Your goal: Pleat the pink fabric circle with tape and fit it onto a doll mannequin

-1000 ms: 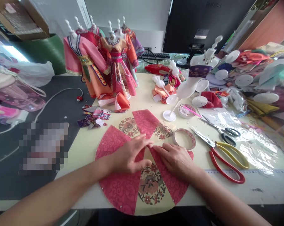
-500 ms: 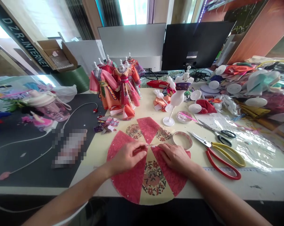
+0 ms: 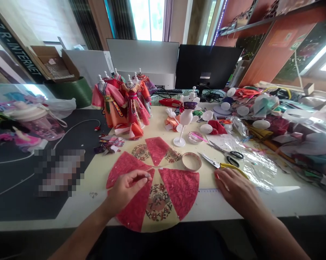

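A round cloth piece of red and cream floral wedges (image 3: 181, 189) lies flat on the table in front of me. Over its left part is my left hand (image 3: 129, 186), thumb and fingertips pinched together; whatever they may hold is too small to make out. My right hand (image 3: 234, 187) is off the cloth to the right, its fingers closed over the red and yellow handles of the scissors (image 3: 210, 160). These scissors lie on the table, blades toward the back left. Between them and the cloth stands a tape roll (image 3: 192, 161).
Black-handled scissors (image 3: 219, 148) lie behind the held pair. A white doll stand (image 3: 180, 141) and small dressed mannequins (image 3: 132, 103) stand farther back. Fabric pieces (image 3: 260, 108) heap up at right; a drink bottle (image 3: 44, 124) sits left. Two monitors (image 3: 206, 66) close off the rear.
My right hand has left the cloth and moved right onto the scissors' handles. My left hand stays over the cloth, a little drawn back from its centre. The view has swung right.
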The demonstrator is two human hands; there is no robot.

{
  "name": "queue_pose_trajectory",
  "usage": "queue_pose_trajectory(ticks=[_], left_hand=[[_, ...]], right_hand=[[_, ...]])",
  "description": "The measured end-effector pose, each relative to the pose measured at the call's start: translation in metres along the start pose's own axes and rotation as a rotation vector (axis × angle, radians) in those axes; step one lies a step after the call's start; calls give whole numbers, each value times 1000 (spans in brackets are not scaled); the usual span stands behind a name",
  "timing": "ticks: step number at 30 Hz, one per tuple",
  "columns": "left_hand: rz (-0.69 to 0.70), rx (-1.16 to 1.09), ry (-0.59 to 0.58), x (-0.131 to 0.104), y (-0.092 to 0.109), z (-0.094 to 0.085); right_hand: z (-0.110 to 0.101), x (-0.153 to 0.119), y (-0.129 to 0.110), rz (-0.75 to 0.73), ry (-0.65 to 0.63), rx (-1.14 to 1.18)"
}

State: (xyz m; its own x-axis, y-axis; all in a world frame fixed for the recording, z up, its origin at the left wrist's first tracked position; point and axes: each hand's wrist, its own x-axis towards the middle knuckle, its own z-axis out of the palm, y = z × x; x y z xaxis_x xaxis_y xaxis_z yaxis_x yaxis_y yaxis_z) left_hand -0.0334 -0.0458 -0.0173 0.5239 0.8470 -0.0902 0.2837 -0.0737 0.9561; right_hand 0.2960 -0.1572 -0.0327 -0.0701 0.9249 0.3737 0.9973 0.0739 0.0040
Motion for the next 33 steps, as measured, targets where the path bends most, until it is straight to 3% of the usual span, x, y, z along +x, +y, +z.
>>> queue_pose_trajectory(ticks=[2, 5, 9, 15, 24, 28, 30, 33], left_hand=[[-31, -36, -16, -2, 0, 3], [-67, -81, -39, -3, -3, 8], [-103, -181, -31, -3, -12, 17], [-124, -281, -13, -3, -18, 27], [-100, -374, -22, 2, -10, 36], [-99, -498, 8, 6, -12, 38], [-112, -580, 42, 8, -14, 39], [-133, -702, 119, 12, -16, 42]], right_hand=[[4, -16, 25, 109, -6, -116], [12, -28, 47, 197, -136, -196], [16, -24, 57, 214, -251, -164], [20, -16, 70, 209, -287, -38], [22, -21, 65, 337, -168, 93], [17, -21, 66, 460, -113, 162], [10, -19, 58, 570, 3, 292], [-5, -14, 34, 706, 180, 720]])
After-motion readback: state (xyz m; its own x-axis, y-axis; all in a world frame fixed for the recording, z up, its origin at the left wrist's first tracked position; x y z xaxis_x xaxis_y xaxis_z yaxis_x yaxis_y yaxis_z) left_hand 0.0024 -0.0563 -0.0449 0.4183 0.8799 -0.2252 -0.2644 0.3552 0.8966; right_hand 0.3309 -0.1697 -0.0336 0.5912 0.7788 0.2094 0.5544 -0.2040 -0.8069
